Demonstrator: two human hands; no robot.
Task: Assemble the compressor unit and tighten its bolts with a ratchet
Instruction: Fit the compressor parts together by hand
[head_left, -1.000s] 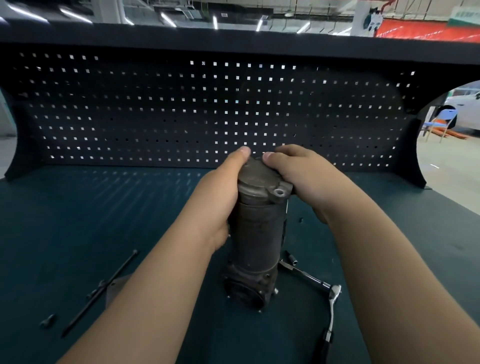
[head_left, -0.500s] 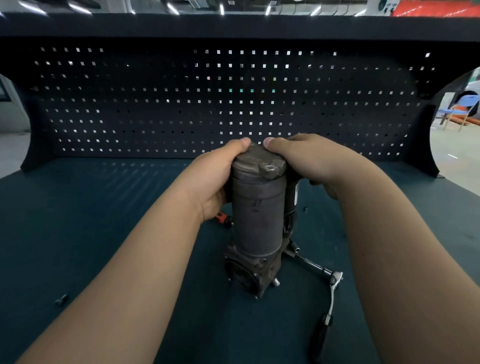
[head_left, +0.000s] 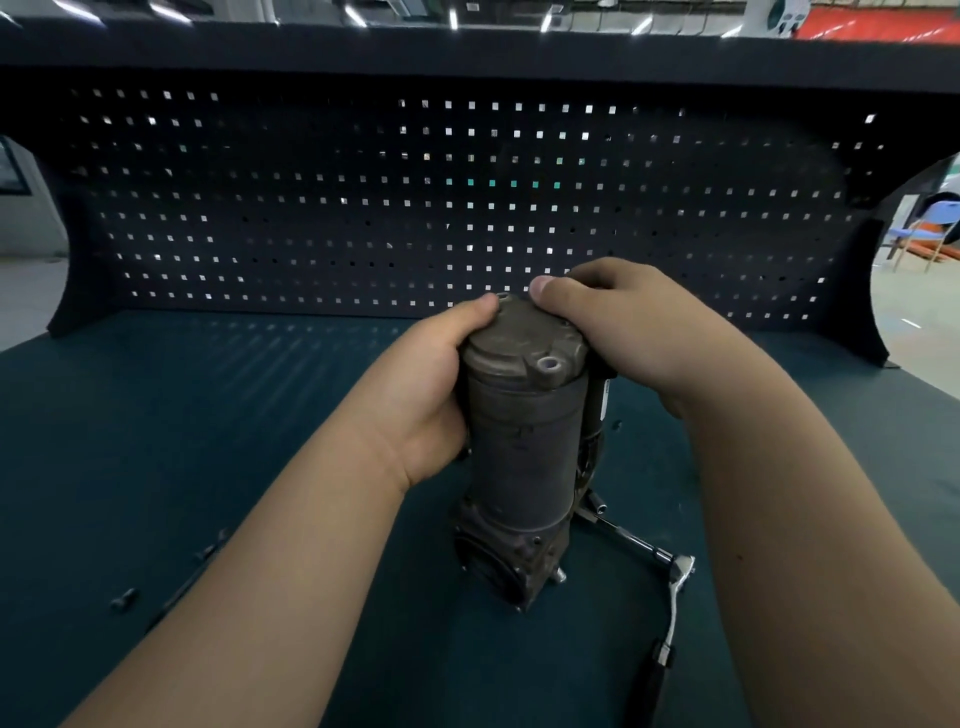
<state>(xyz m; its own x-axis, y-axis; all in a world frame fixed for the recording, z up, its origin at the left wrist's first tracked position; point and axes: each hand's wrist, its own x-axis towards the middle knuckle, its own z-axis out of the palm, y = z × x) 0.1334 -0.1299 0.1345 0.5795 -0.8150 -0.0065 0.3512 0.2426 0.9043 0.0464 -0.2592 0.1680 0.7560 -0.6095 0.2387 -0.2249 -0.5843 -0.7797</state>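
Nearest me, a ratchet (head_left: 675, 587) is lying untouched on the green bench (head_left: 156, 415), with a loose bolt (head_left: 123, 600) far to its left. The compressor (head_left: 519, 441) is standing upright mid-bench. My left hand (head_left: 431, 395) is gripping its side and my right hand (head_left: 634, 332) is curling over its cap (head_left: 519, 338), probably steadying and seating it. No tray or box is showing. A pegboard (head_left: 363, 208) is standing behind.
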